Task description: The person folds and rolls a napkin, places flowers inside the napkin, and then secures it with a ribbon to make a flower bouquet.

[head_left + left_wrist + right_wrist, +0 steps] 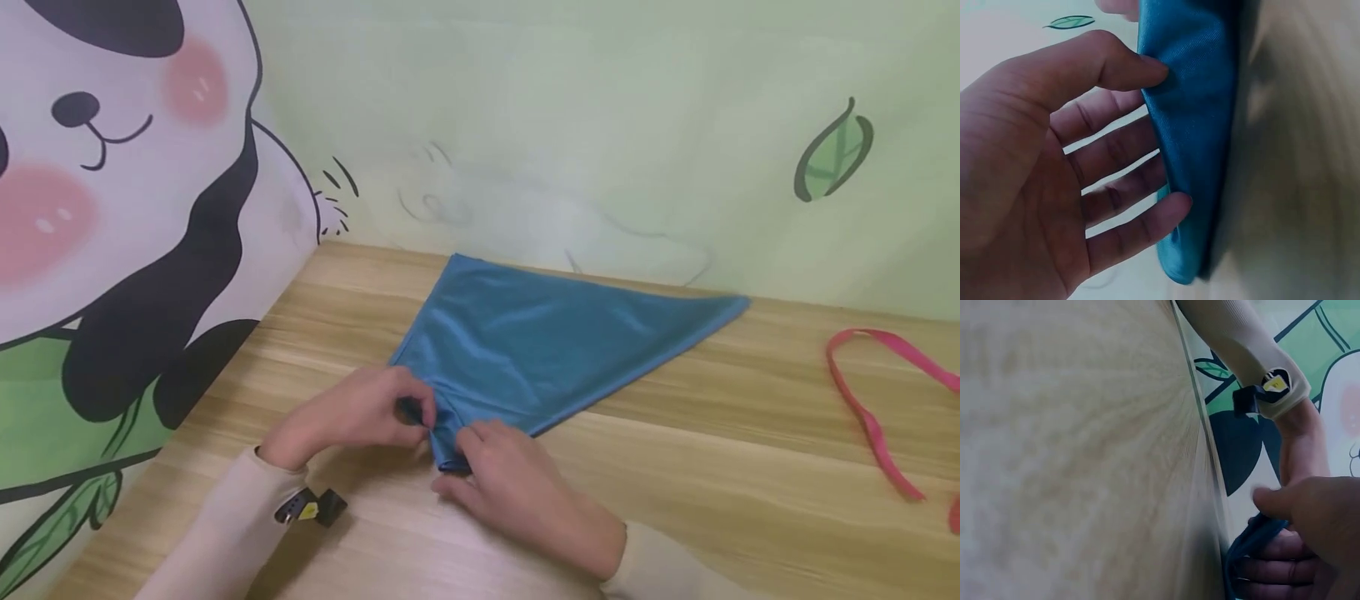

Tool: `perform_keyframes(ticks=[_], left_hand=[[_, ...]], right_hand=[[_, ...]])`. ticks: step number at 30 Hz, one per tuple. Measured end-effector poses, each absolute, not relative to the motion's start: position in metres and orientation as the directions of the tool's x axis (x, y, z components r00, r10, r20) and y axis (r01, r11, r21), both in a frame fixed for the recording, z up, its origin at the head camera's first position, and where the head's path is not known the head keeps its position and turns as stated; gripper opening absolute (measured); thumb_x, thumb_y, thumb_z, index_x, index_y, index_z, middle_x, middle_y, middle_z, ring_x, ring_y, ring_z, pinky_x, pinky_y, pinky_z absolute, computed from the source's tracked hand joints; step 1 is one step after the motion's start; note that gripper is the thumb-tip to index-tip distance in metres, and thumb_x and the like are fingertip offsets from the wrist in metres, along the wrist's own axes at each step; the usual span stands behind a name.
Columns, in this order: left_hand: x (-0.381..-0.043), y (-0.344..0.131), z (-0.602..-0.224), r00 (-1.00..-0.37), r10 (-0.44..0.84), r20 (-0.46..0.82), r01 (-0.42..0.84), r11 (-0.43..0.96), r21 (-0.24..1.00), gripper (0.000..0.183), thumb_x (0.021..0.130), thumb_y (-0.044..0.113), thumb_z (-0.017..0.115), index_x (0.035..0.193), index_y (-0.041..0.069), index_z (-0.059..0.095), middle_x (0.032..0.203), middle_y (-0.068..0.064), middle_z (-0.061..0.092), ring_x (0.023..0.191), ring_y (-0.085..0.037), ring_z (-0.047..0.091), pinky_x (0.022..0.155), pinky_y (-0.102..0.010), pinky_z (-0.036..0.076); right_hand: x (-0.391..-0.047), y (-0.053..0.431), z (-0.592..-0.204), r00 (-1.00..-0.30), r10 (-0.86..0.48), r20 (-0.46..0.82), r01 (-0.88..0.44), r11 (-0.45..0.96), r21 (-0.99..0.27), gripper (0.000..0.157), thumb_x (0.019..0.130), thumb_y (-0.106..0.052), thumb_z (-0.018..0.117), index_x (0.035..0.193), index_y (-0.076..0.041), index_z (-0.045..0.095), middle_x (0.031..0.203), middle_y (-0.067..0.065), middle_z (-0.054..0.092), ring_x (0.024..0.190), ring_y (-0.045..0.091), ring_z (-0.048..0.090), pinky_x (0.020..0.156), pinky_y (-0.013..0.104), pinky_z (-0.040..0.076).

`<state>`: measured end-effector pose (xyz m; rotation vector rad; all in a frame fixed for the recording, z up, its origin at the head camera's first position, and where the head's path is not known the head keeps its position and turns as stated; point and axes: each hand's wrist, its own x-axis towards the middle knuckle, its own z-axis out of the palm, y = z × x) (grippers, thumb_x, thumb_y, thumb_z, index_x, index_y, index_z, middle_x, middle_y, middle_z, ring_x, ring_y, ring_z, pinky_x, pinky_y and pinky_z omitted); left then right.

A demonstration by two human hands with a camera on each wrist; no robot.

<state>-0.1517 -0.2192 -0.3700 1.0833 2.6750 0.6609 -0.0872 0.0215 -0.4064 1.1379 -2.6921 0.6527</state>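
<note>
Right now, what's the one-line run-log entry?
left hand: pinches blue cloth | right hand: holds cloth's near end | cloth: on wooden table | pink strip: apart, right side

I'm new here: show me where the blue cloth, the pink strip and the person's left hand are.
Blue cloth (525, 342): head view, middle of its spread-out part.
Pink strip (874, 433): head view, its lower left stretch.
Left hand (363, 408): head view, back of the hand.

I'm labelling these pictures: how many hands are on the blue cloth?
2: the left hand pinches the blue cloth at its near end, and the right hand holds that end, just to the right. No others show.
</note>
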Motion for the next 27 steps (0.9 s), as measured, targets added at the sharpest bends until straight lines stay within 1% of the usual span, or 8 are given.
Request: perform_keyframes(ticks=[4, 8, 12, 14, 18, 20, 24, 27], left_hand=[[-0.157, -0.212, -0.364, -0.714, 0.701, 0.005, 0.619, 0.627, 0.474, 0.014, 0.082, 0.017, 0.08, 0.084, 0.027, 0.07, 0.086, 0.016, 0.066, 0.08, -0.011, 0.062, 0.073, -0.03, 0.052], [-0.162, -0.205, -0.358, -0.694, 0.72, 0.002, 0.621, 0.597, 0.508, 0.015, 0.083, 0.013, 0.079, 0.084, 0.024, 0.069, 0.078, 0.018, 0.064, 0.074, -0.006, 0.061, 0.07, -0.028, 0.053], [-0.166, -0.199, -0.353, -0.686, 0.726, -0.032, 0.618, 0.606, 0.502, 0.012, 0.085, 0.014, 0.078, 0.085, 0.022, 0.07, 0.075, 0.018, 0.063, 0.07, -0.003, 0.058, 0.067, -0.028, 0.051], [-0.168, -0.196, -0.351, -0.686, 0.726, -0.049, 0.616, 0.615, 0.493, 0.01, 0.085, 0.015, 0.078, 0.085, 0.022, 0.071, 0.074, 0.018, 0.063, 0.069, -0.003, 0.057, 0.066, -0.028, 0.051], [-0.171, -0.19, -0.349, -0.677, 0.733, -0.069, 0.619, 0.618, 0.485, 0.01, 0.086, 0.016, 0.079, 0.085, 0.022, 0.071, 0.073, 0.018, 0.063, 0.067, -0.002, 0.058, 0.065, -0.028, 0.05], [-0.172, -0.187, -0.347, -0.675, 0.734, -0.073, 0.619, 0.617, 0.485, 0.011, 0.086, 0.016, 0.079, 0.085, 0.022, 0.07, 0.073, 0.018, 0.064, 0.067, -0.002, 0.058, 0.065, -0.028, 0.05], [-0.172, -0.184, -0.343, -0.668, 0.74, -0.072, 0.619, 0.607, 0.498, 0.011, 0.086, 0.016, 0.08, 0.085, 0.022, 0.071, 0.075, 0.018, 0.065, 0.07, -0.002, 0.06, 0.069, -0.028, 0.052], [-0.174, -0.184, -0.342, -0.656, 0.751, -0.079, 0.628, 0.6, 0.495, 0.009, 0.086, 0.017, 0.082, 0.086, 0.022, 0.074, 0.078, 0.018, 0.067, 0.073, -0.001, 0.061, 0.072, -0.028, 0.053]], right_hand=[[-0.088, 0.02, -0.407, -0.736, -0.587, 0.338, -0.676, 0.606, -0.42, 0.022, 0.099, -0.024, 0.074, 0.087, -0.012, 0.06, 0.078, -0.002, 0.058, 0.073, 0.019, 0.06, 0.062, 0.036, 0.049], [-0.091, 0.022, -0.406, -0.776, -0.542, 0.323, -0.626, 0.595, -0.504, 0.021, 0.096, -0.014, 0.07, 0.08, -0.015, 0.056, 0.072, -0.004, 0.053, 0.064, 0.015, 0.053, 0.056, 0.033, 0.045], [-0.092, 0.026, -0.405, -0.81, -0.504, 0.298, -0.574, 0.581, -0.577, 0.015, 0.096, -0.014, 0.069, 0.085, -0.014, 0.058, 0.07, -0.006, 0.051, 0.061, 0.011, 0.047, 0.053, 0.029, 0.04], [-0.092, 0.028, -0.405, -0.821, -0.495, 0.283, -0.553, 0.567, -0.611, 0.013, 0.099, -0.019, 0.07, 0.09, -0.013, 0.062, 0.07, -0.006, 0.053, 0.061, 0.009, 0.047, 0.053, 0.028, 0.04], [-0.093, 0.032, -0.407, -0.829, -0.493, 0.265, -0.534, 0.556, -0.637, 0.019, 0.102, -0.027, 0.072, 0.094, -0.012, 0.064, 0.069, -0.009, 0.051, 0.059, 0.005, 0.045, 0.054, 0.025, 0.038], [-0.095, 0.035, -0.407, -0.835, -0.488, 0.253, -0.518, 0.547, -0.657, 0.018, 0.102, -0.024, 0.07, 0.091, -0.013, 0.063, 0.066, -0.011, 0.046, 0.058, 0.004, 0.041, 0.053, 0.024, 0.035], [-0.098, 0.042, -0.407, -0.846, -0.492, 0.206, -0.45, 0.452, -0.77, 0.019, 0.101, -0.014, 0.066, 0.085, -0.013, 0.057, 0.066, -0.012, 0.041, 0.059, 0.002, 0.038, 0.054, 0.024, 0.032], [-0.099, 0.048, -0.408, -0.851, -0.506, 0.138, -0.36, 0.373, -0.855, 0.019, 0.102, -0.013, 0.065, 0.085, -0.012, 0.057, 0.068, -0.012, 0.046, 0.062, 0.003, 0.044, 0.058, 0.024, 0.037]])
